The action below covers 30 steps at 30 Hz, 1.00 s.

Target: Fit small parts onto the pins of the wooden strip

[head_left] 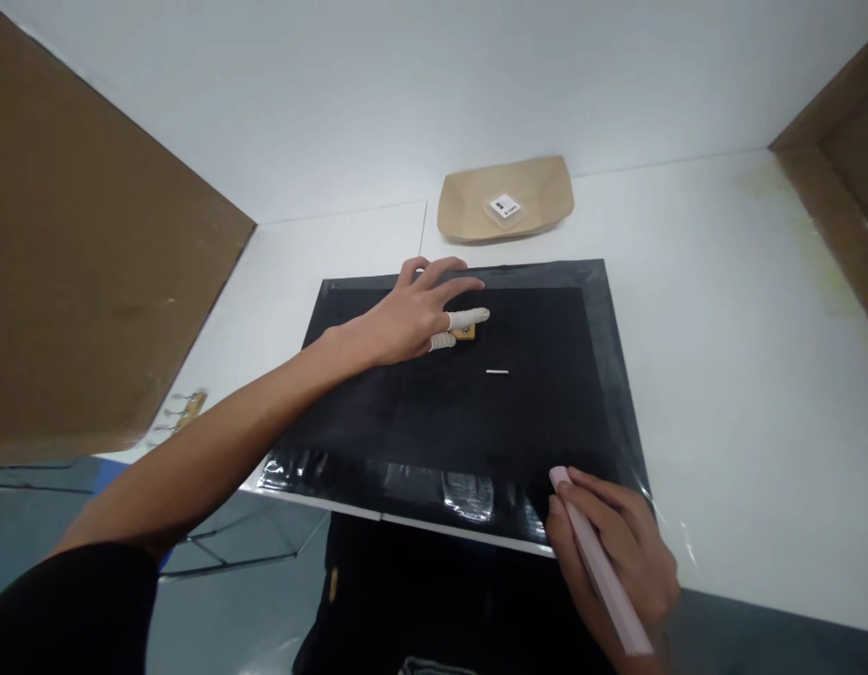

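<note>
My left hand (426, 314) reaches over a black mat (434, 412). White covers wrap its thumb and index finger, which close about a small yellow block (465, 333) lying on the mat. The other fingers spread above it. Just right of the block and nearer to me lies a short, thin, silvery-white strip (497, 372). By the mat's near right corner, my right hand (617, 544) grips a long, pale pink, straight-sided bar (603, 572). The bar slants, with its far end pointing toward the mat.
Behind the mat stands a brown paper tray (462, 206) holding a small clear case (504, 208) with a white label. At the left table edge sits a yellow piece with several hooks (190, 410). Brown panels (111, 244) flank the white table (722, 375).
</note>
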### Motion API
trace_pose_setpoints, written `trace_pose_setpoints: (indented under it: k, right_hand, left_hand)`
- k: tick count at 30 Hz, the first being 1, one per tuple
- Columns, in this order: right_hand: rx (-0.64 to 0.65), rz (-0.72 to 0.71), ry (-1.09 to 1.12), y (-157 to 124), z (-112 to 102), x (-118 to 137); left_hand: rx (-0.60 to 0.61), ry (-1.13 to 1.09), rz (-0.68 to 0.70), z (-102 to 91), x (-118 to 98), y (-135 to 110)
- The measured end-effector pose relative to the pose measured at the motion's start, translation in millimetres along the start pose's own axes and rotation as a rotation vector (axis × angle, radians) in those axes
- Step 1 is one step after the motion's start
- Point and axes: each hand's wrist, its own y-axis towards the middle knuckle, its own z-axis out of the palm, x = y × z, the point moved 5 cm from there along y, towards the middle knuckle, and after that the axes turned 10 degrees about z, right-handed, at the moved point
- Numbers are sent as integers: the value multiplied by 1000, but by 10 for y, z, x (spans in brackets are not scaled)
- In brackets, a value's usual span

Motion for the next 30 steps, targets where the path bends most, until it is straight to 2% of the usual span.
trace_pose_setpoints:
  k: [5, 11, 25, 30]
  right_hand:
    - [6, 15, 0, -17, 4, -20]
    - [-7, -13, -15, -4, 12, -8]
    - [-6, -3, -33, -1, 3, -7]
    - [-6, 6, -21, -10, 14, -25]
  left_hand:
    - [18, -63, -55, -29, 4, 27]
    - [-35, -123, -70, -52, 31, 27]
    - [-171, -91, -82, -38, 32, 45]
    - [-133, -106, -102, 8, 73, 52]
